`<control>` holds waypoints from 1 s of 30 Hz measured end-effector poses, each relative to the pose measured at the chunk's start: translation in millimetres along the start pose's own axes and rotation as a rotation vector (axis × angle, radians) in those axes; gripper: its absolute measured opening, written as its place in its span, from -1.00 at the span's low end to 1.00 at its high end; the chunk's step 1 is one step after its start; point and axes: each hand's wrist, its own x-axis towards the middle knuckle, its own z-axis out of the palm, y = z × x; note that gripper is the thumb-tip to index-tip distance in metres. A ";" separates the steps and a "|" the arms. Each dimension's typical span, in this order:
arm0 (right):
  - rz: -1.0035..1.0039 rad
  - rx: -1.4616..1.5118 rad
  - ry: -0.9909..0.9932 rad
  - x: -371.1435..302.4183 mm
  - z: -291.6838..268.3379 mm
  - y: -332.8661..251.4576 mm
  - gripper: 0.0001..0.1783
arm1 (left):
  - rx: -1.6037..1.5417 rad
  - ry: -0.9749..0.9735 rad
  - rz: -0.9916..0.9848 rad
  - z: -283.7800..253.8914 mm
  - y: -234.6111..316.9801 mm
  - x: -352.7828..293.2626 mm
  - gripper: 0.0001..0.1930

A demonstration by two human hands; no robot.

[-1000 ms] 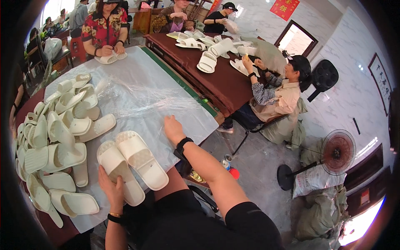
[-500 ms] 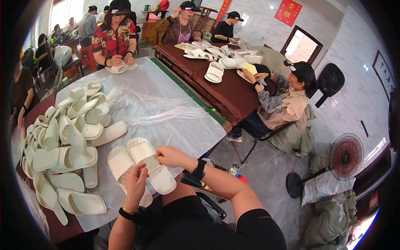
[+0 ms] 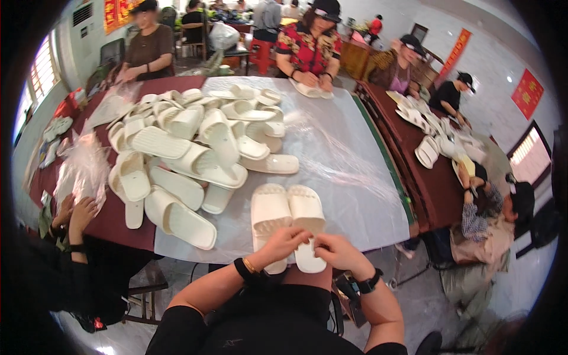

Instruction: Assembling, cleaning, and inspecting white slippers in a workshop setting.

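A pair of cream slide slippers lies side by side at the table edge in front of me, the left slipper (image 3: pixel 270 210) against the right slipper (image 3: pixel 307 214), toes away from me. My left hand (image 3: pixel 285 244) is over the heel half of the pair, its fingertips pressed together. My right hand (image 3: pixel 340 253) is closed in a pinch beside the right slipper's heel, close to the left fingertips. Whatever the fingers hold, if anything, is too small to make out. Just left of the pair spreads a large heap of similar cream slippers (image 3: pixel 201 163).
Clear plastic sheeting (image 3: pixel 355 207) covers my part of the table. At left, a co-worker's hands (image 3: pixel 77 214) rest by crumpled plastic bags (image 3: pixel 83 171). Across the table another person (image 3: pixel 310 41) handles slippers. A dark red table (image 3: pixel 396 136) at right carries more slippers (image 3: pixel 427 151).
My view has swung left, bringing the whole heap and the left co-worker's hands into sight. My hands have come closer together over the pair, the right one moving down toward the heel.
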 end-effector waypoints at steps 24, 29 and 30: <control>-0.364 -0.404 0.257 -6.0 45.9 13.7 -0.87 | 0.840 0.121 0.606 -32.9 13.3 -57.5 -0.87; -0.344 -0.332 0.113 -20.7 76.9 19.6 -0.87 | 0.848 -0.048 0.562 -40.7 -4.0 -68.3 -0.91; -0.341 -0.330 0.112 -21.6 82.1 20.5 -0.87 | 0.856 -0.079 0.536 -43.0 -6.8 -69.4 -0.92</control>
